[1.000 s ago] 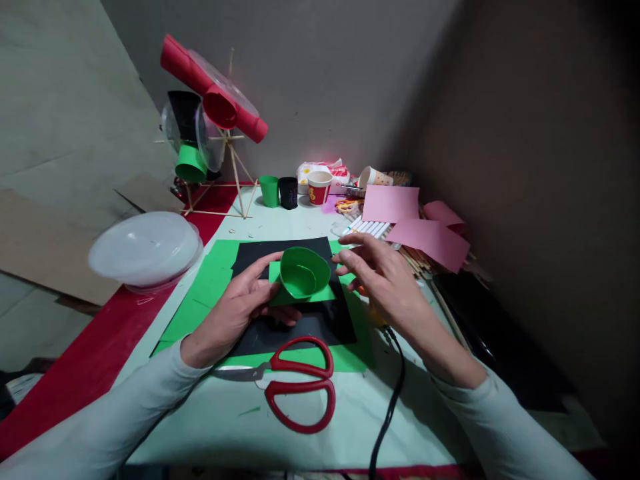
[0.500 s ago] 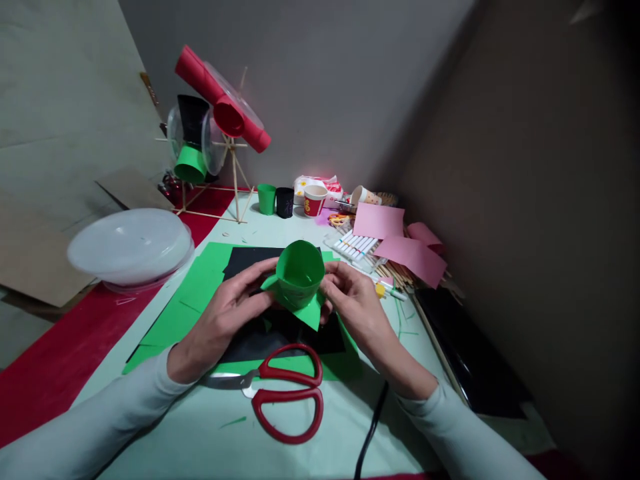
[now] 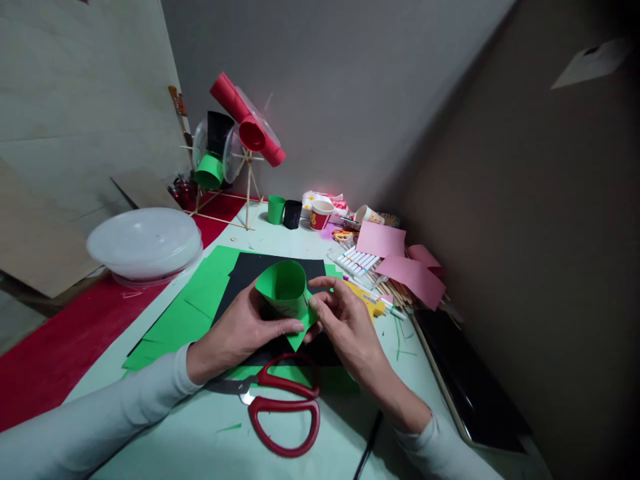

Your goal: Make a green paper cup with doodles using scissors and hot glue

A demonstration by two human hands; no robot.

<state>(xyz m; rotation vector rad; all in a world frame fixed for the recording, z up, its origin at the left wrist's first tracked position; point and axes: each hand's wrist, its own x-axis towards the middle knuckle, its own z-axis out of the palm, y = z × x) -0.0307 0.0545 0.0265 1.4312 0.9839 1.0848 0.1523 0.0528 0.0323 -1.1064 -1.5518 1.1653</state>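
Note:
A cup wrapped in green paper (image 3: 283, 290) is held above the sheets, its open mouth tilted up toward me. My left hand (image 3: 245, 327) closes round its left side, the thumb lying across the front. On the right, my right hand (image 3: 340, 313) pinches the paper at the cup's side, where a pointed flap hangs below. Directly beneath lie black paper (image 3: 233, 287) and green paper (image 3: 175, 317). Red-handled scissors (image 3: 285, 407) rest on the table nearer to me, their blades partly under my left sleeve.
White plastic lids (image 3: 145, 243) are stacked at left. Behind stands a stick frame with a red paper tube (image 3: 235, 100). Small cups, including a green one (image 3: 275, 209), line the back. Markers (image 3: 357, 260), pink paper (image 3: 413, 277) and a dark glossy panel (image 3: 465, 380) lie at right.
The cup has turned and shifted slightly left and down. My left hand has wrapped further round it, and my right hand has moved along the paper flap. The view has also shifted.

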